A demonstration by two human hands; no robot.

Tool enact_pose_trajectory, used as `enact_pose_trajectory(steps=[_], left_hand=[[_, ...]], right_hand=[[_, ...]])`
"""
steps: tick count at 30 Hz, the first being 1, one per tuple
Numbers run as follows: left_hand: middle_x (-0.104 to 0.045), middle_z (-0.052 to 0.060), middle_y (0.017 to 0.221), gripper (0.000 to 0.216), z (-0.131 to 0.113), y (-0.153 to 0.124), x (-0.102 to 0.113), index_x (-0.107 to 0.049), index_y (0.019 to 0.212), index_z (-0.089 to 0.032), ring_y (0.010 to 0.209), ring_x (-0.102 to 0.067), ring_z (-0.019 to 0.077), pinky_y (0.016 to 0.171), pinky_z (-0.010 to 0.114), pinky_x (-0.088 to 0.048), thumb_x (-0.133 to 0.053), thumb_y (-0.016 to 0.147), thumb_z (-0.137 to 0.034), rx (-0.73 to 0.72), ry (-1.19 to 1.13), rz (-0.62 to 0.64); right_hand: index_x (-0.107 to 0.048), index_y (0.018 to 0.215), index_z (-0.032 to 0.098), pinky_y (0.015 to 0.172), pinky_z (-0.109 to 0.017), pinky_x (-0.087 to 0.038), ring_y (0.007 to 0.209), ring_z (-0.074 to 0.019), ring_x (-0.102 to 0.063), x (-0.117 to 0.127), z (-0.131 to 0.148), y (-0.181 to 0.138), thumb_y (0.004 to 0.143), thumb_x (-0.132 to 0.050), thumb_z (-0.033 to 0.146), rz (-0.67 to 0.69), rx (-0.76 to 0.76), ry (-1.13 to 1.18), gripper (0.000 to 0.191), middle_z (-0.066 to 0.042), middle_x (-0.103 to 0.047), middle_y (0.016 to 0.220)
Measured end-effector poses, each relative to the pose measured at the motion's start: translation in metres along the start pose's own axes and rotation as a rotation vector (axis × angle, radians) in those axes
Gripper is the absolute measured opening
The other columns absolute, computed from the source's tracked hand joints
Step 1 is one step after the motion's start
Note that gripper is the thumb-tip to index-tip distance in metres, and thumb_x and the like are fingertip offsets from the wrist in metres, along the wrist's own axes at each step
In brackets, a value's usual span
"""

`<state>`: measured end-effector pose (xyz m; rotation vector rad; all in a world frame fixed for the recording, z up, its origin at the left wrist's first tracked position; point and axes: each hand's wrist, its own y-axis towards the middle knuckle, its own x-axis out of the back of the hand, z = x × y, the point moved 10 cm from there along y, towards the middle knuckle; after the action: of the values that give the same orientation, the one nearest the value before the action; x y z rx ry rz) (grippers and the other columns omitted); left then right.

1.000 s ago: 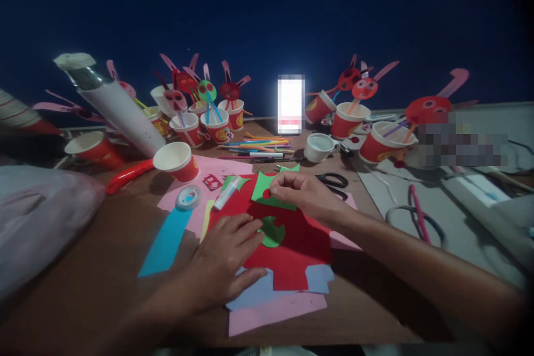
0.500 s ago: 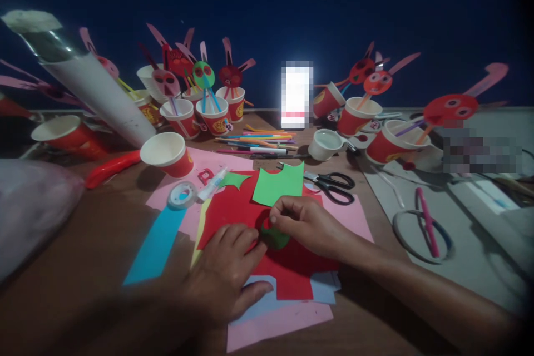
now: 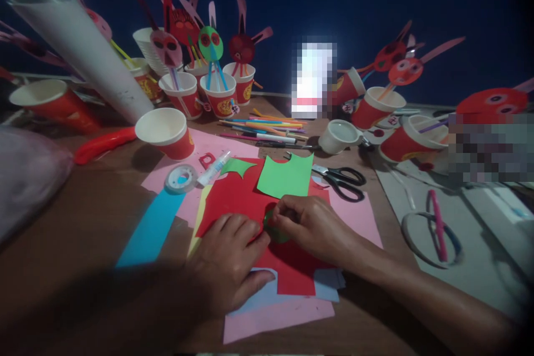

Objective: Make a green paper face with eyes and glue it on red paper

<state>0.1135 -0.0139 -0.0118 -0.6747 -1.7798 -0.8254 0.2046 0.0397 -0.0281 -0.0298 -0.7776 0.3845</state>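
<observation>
My left hand (image 3: 233, 258) lies open and flat on a sheet of red paper (image 3: 296, 283), its thumb spread over pale blue paper (image 3: 258, 295). My right hand (image 3: 311, 228) is closed in a pinch right over a small round green paper piece (image 3: 280, 235). Whatever is between its fingertips is hidden. Just beyond the right hand lies a larger green paper sheet (image 3: 286, 175) with curved cut-outs, and a green offcut (image 3: 240, 166) is left of it. Black-handled scissors (image 3: 348, 181) rest to the right. A tape roll (image 3: 181, 178) and a glue tube (image 3: 214, 168) lie to the left.
Red paper cups with rabbit-faced straw figures (image 3: 211, 44) line the back. An empty cup (image 3: 164, 130) stands left, near a red-handled tool (image 3: 104, 144). Loose straws and pens (image 3: 267, 128) lie before a bright phone (image 3: 312, 80). A white cup (image 3: 340, 136) stands right; a blue strip (image 3: 150, 228) lies left.
The camera view has tilted and shifted slightly, so the cups and phone sit higher in view. My right fingers have moved slightly over the green round piece; my left hand stays flat.
</observation>
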Motion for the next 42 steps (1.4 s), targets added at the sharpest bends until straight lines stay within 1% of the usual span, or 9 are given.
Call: enact_pose_trajectory(steps=[6, 11, 16, 25, 28, 31, 34, 42], left_hand=[[-0.056, 0.009, 0.091, 0.04, 0.001, 0.0, -0.002, -0.059, 0.105, -0.015, 0.083, -0.044, 0.0242, 0.071, 0.041, -0.036, -0.04, 0.088, -0.046, 0.034, -0.038, 0.037], [-0.057, 0.009, 0.091, 0.041, 0.002, 0.001, -0.002, -0.06, 0.105, -0.015, 0.083, -0.043, 0.024, 0.071, 0.04, -0.035, -0.039, 0.088, -0.046, 0.06, -0.046, 0.029], [-0.057, 0.009, 0.092, 0.04, 0.001, 0.001, -0.003, -0.059, 0.105, -0.015, 0.082, -0.044, 0.0241, 0.069, 0.04, -0.035, -0.04, 0.088, -0.045, 0.027, -0.043, 0.02], [-0.057, 0.01, 0.092, 0.041, 0.0, -0.001, -0.004, -0.059, 0.108, -0.013, 0.082, -0.044, 0.024, 0.069, 0.04, -0.036, -0.043, 0.087, -0.045, 0.009, -0.035, 0.031], [-0.058, 0.011, 0.096, 0.041, -0.001, -0.002, -0.001, -0.059, 0.109, -0.012, 0.085, -0.045, 0.0252, 0.073, 0.041, -0.037, -0.043, 0.087, -0.044, 0.01, -0.031, 0.005], [-0.059, 0.013, 0.105, 0.04, -0.003, -0.003, 0.003, -0.06, 0.108, -0.011, 0.091, -0.046, 0.027, 0.081, 0.044, -0.037, -0.044, 0.087, -0.042, 0.014, -0.005, -0.042], [-0.06, 0.013, 0.11, 0.038, -0.006, -0.003, 0.003, -0.061, 0.107, -0.011, 0.094, -0.047, 0.0271, 0.086, 0.046, -0.036, -0.045, 0.087, -0.038, 0.005, 0.017, -0.054], [-0.06, 0.012, 0.119, 0.042, -0.01, -0.004, 0.0, -0.06, 0.112, -0.009, 0.098, -0.048, 0.0283, 0.087, 0.047, -0.035, -0.047, 0.087, -0.041, -0.06, 0.055, -0.022]], right_hand=[[-0.061, 0.073, 0.021, 0.052, -0.024, -0.03, 0.058, -0.0134, -0.055, -0.002, 0.002, 0.0, 0.08, -0.051, 0.024, -0.001, -0.009, -0.099, 0.013, -0.001, -0.068, 0.069], [-0.06, 0.073, 0.021, 0.052, -0.024, -0.029, 0.056, -0.013, -0.055, -0.002, 0.002, 0.001, 0.08, -0.05, 0.025, -0.005, -0.012, -0.155, 0.014, -0.001, -0.068, 0.068], [-0.06, 0.073, 0.02, 0.052, -0.024, -0.029, 0.058, -0.0134, -0.056, -0.001, 0.002, 0.002, 0.08, -0.049, 0.023, -0.014, -0.001, -0.183, 0.014, -0.002, -0.068, 0.07], [-0.06, 0.075, 0.019, 0.051, -0.023, -0.024, 0.057, -0.0125, -0.056, -0.003, 0.003, 0.0, 0.08, -0.05, 0.023, -0.022, -0.012, -0.271, 0.012, -0.001, -0.068, 0.068], [-0.06, 0.076, 0.018, 0.051, -0.023, -0.023, 0.056, -0.0123, -0.055, -0.004, 0.003, 0.0, 0.08, -0.049, 0.022, -0.017, -0.015, -0.299, 0.012, -0.002, -0.068, 0.068], [-0.06, 0.077, 0.018, 0.051, -0.023, -0.023, 0.058, -0.0131, -0.056, -0.005, 0.003, -0.001, 0.08, -0.049, 0.023, -0.014, -0.016, -0.329, 0.012, -0.003, -0.068, 0.069], [-0.059, 0.078, 0.018, 0.05, -0.023, -0.022, 0.058, -0.0135, -0.057, -0.005, 0.003, -0.001, 0.081, -0.048, 0.024, -0.021, -0.01, -0.362, 0.013, -0.003, -0.068, 0.069], [-0.058, 0.078, 0.018, 0.049, -0.023, -0.02, 0.053, -0.0131, -0.055, -0.005, 0.006, 0.0, 0.081, -0.05, 0.024, -0.057, 0.008, -0.441, 0.011, -0.001, -0.067, 0.065]])
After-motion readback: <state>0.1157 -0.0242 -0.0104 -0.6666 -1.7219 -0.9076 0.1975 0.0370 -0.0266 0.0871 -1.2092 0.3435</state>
